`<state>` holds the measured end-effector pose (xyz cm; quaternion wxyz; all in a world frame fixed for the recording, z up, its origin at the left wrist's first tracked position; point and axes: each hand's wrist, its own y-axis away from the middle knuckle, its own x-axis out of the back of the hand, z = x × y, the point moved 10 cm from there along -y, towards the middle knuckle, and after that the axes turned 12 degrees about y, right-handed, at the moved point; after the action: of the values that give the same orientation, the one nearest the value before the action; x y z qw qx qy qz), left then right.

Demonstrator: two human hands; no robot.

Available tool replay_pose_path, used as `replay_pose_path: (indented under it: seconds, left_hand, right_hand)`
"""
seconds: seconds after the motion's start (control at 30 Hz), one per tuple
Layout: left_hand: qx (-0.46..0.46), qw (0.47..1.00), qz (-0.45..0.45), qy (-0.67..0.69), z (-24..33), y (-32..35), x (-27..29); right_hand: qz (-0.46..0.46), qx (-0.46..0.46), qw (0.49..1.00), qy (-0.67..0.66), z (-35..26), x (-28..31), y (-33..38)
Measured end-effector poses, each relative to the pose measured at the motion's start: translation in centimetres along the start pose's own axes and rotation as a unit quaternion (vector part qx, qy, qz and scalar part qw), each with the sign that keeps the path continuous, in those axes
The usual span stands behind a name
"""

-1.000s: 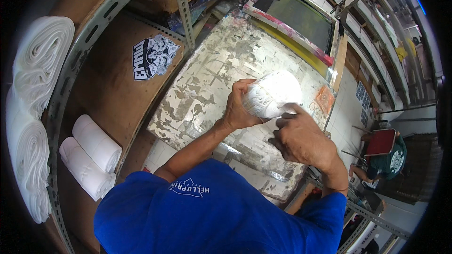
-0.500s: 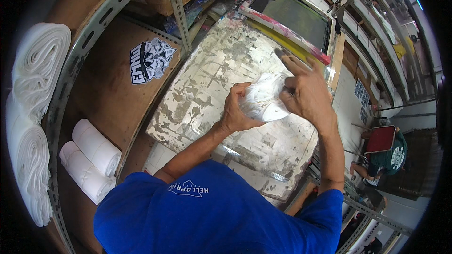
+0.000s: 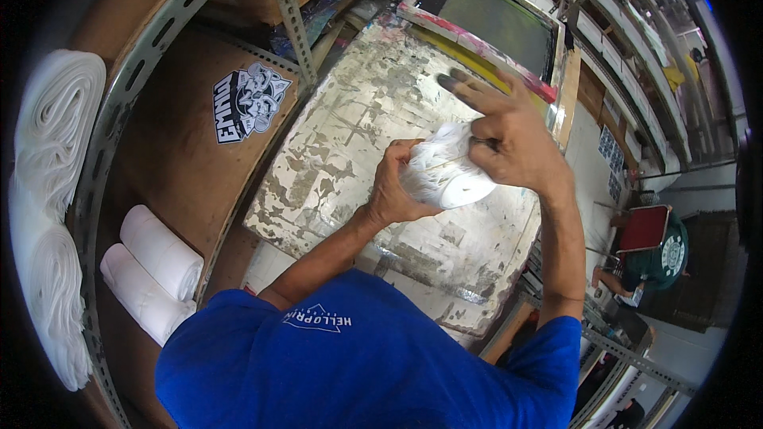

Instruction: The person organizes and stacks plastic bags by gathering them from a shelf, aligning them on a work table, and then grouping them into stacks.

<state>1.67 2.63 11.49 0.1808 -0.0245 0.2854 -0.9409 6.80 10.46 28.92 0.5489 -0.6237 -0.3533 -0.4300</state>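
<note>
A roll of thin white sheets [image 3: 447,168] is held above the worktable, its loose folded edges bunched at the top. My left hand [image 3: 393,185] is closed around its left side, thumb underneath. Against the upper right of the roll, my right hand [image 3: 513,139] has its thumb and some fingers curled in, while other fingers stretch out toward the upper left. Dark stains mark those fingertips. A thin tan band crosses the roll and runs toward the curled fingers, where the grip itself is partly hidden. Paint-flecked and peeling, the worktable [image 3: 326,167] lies below both hands.
A framed printing screen [image 3: 485,20] stands at the table's far edge. Two white rolls [image 3: 163,250] lie on the brown shelf [image 3: 171,159] at left, beside larger folded white stacks [image 3: 56,127]. A metal upright [image 3: 288,12] rises near the table. Another person [image 3: 668,254] sits at far right.
The fingers stretched out on my right hand have swung a little to the left over the table. The roll has turned slightly, showing its round end more. My left hand keeps its hold.
</note>
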Motion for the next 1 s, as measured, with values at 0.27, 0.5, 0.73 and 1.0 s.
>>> replay_pose_path:
  seconds: [0.27, 0.5, 0.73, 1.0]
  left_hand:
    - [0.04, 0.998, 0.043, 0.026, -1.4, 0.7, 0.6]
    - [0.026, 0.998, 0.045, 0.034, -0.3, -0.6, 0.3]
    - [0.032, 0.996, 0.067, 0.052, -1.0, -0.9, 0.1]
    - [0.082, 0.995, 0.053, 0.034, -2.2, -0.9, 0.1]
  right_hand:
    - [-0.182, -0.104, 0.974, -0.081, 7.6, -5.6, 5.1]
    - [-0.135, -0.24, 0.91, -0.311, 3.9, -3.0, 13.3]
    - [-0.11, -0.252, 0.92, -0.278, -3.0, -2.8, 13.5]
    - [-0.234, -0.222, 0.93, -0.176, -7.8, -4.5, 10.9]
